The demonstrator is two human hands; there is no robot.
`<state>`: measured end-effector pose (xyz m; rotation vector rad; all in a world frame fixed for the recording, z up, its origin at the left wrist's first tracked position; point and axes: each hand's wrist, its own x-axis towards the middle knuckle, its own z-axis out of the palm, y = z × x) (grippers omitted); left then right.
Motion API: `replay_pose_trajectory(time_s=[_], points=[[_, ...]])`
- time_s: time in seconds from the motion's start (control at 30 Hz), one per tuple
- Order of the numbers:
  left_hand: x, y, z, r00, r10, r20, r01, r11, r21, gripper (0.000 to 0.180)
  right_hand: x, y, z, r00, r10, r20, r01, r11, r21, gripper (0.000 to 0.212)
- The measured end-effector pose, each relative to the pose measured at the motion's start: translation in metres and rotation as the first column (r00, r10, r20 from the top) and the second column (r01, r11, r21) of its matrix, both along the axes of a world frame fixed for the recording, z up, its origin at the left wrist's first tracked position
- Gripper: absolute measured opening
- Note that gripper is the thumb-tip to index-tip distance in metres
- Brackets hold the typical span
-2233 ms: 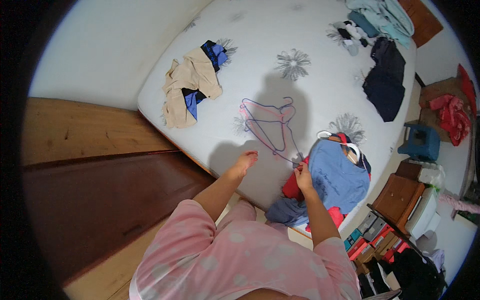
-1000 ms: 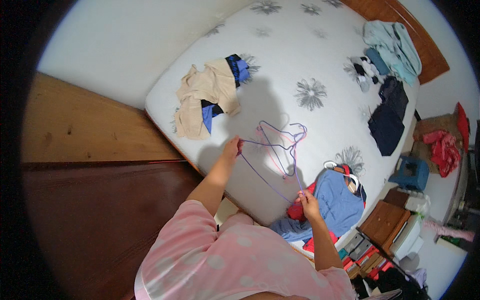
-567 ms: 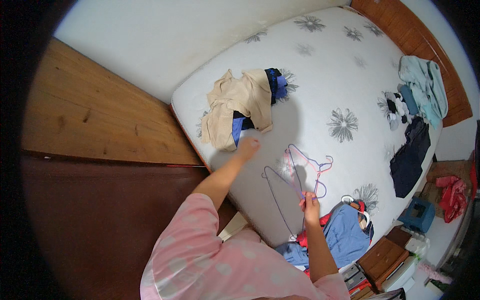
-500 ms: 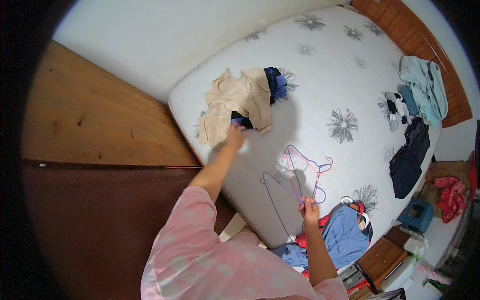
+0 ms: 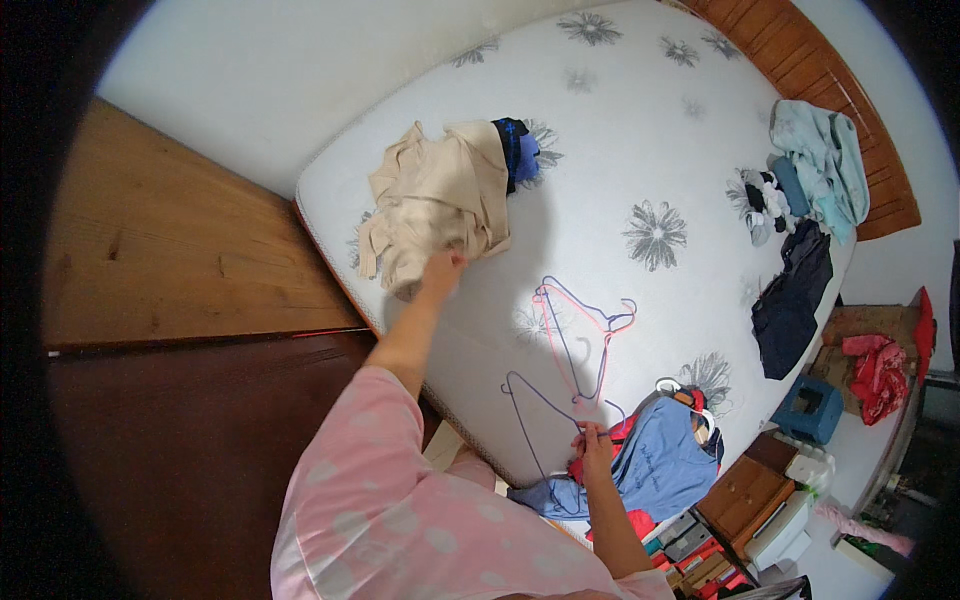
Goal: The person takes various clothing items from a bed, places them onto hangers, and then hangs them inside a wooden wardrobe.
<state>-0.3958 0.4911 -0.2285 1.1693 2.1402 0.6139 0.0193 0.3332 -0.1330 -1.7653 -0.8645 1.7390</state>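
My left hand [image 5: 441, 273] is closed on the near edge of a beige garment [image 5: 435, 195], which lies rumpled on the mattress at the far left. From the garment's far right side pokes a dark blue and black piece of clothing [image 5: 515, 155]. In my right hand [image 5: 596, 447] is a blue-purple clothes hanger [image 5: 513, 405], held up over the bed near its front edge. Beyond it a pink hanger [image 5: 556, 352] and another dark blue hanger [image 5: 582, 304] lie overlapping on the mattress. Beside my right forearm rests a blue shirt [image 5: 660, 450] on a white hanger, on top of red clothing.
The white mattress [image 5: 590, 150] bears grey flower prints. On its right side are dark trousers [image 5: 792, 300], several socks [image 5: 765, 210] and a pale green cloth [image 5: 825, 165]. A wooden cabinet [image 5: 180, 240] stands at the left. Past the bed's right edge sits a blue plastic stool [image 5: 808, 408].
My left hand has closed on the beige garment, and the dark cloth near it is now covered. The whole view has shifted slightly; my right hand keeps its hold on the hanger.
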Motion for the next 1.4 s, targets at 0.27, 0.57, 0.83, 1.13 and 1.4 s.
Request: replay_pose_trajectory(time_s=[0.27, 0.57, 0.83, 1.13, 1.4], points=[[0.159, -0.130, -0.045, 0.911, 0.167, 0.377, -0.068, 0.963, -0.262, 0.033, 0.037, -0.026, 0.007, 0.991, -0.065, -0.119, 0.082, 0.986, 0.142, 0.023], [0.241, -0.183, 0.069, 0.660, 0.228, 0.716, -0.219, 0.970, -0.107, 0.022, 0.117, -0.067, 0.055, 0.994, 0.018, -0.104, 0.009, 0.969, 0.248, 0.025], [0.284, -0.239, 0.185, 0.543, -0.002, 0.839, -0.264, 0.949, 0.174, 0.017, 0.172, -0.107, 0.075, 0.986, 0.057, -0.158, 0.008, 0.923, 0.386, 0.026], [0.351, -0.276, 0.318, 0.409, -0.311, 0.858, -0.157, 0.902, 0.402, 0.013, 0.170, -0.109, 0.164, 0.971, 0.240, -0.022, -0.177, 0.771, 0.612, 0.040], [0.379, -0.277, 0.370, 0.394, -0.388, 0.833, -0.094, 0.885, 0.457, 0.013, 0.182, -0.088, 0.188, 0.948, 0.086, -0.308, 0.138, 0.760, 0.635, 0.026]])
